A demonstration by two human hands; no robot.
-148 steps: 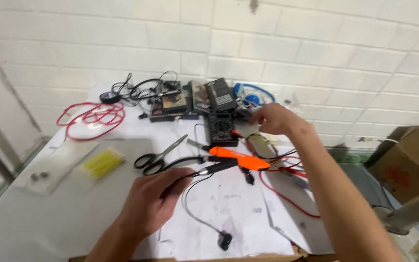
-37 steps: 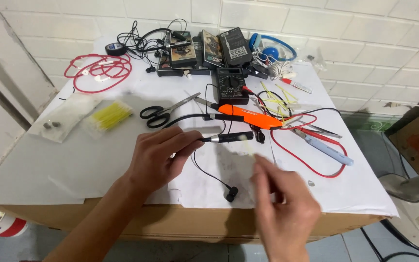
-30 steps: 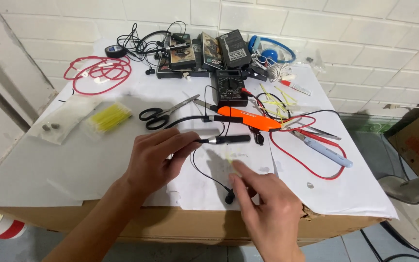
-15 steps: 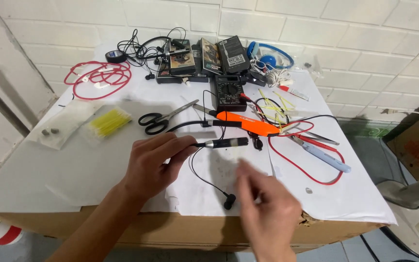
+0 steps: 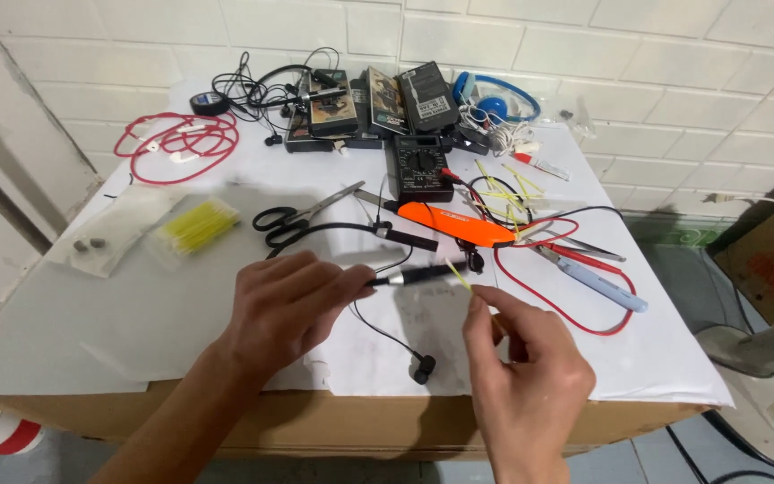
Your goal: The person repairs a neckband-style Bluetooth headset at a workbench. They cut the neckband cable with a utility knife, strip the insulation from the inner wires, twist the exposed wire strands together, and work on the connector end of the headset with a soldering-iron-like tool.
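Note:
My left hand [image 5: 286, 306] pinches a thin black earphone cable near a dark cylindrical piece [image 5: 423, 273] that sticks out to the right. The cable hangs down to a black earbud [image 5: 422, 367] lying on the white sheet. My right hand [image 5: 525, 384] holds a short thin yellow tube [image 5: 460, 277] between thumb and fingers, its tip just right of the dark piece.
Black-handled scissors [image 5: 290, 218], an orange tool [image 5: 455, 225], a black multimeter [image 5: 420, 167], red wire loops [image 5: 177, 145], a bag of yellow tubes [image 5: 197, 226], blue-handled tweezers [image 5: 595, 276], blue headphones [image 5: 494, 100] and small boxes [image 5: 371, 103] lie on the white table. A cardboard box [image 5: 770, 260] stands at right.
My right hand came back from the far tools to the near edge and now lifts the yellow tube up toward the cable piece. My left hand has kept its grip.

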